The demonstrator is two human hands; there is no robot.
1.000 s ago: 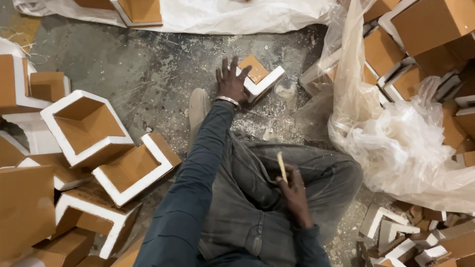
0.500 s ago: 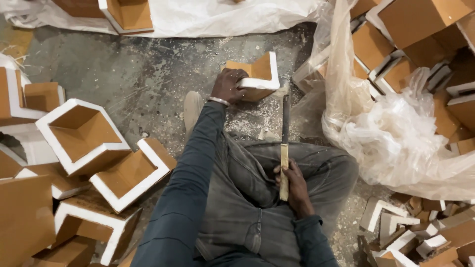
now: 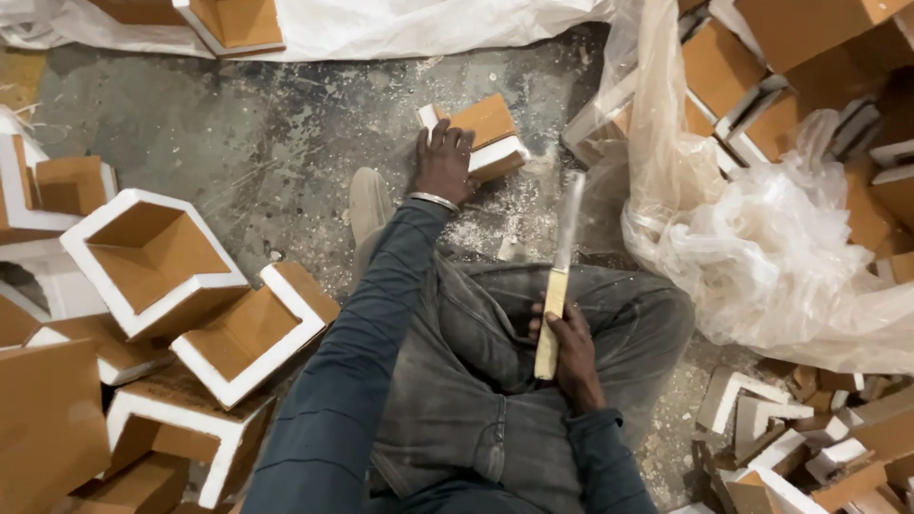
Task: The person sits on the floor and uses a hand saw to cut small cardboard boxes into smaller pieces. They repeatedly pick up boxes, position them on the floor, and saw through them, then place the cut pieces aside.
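You have one knife [image 3: 560,276], one brown corner block [image 3: 481,138] under your left hand [image 3: 443,162], and two plastic sheets [image 3: 762,247].

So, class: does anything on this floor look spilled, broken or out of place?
Yes. Pale dust and crumbs lie scattered over the concrete floor beside the brown-and-white block under the left hand. Broken white offcuts are heaped at lower right. The right hand holds a long blade.

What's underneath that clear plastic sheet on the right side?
Through the plastic sheet show brown pieces with white edges, piled together. Where the sheet bunches into white folds, whatever lies beneath is hidden.
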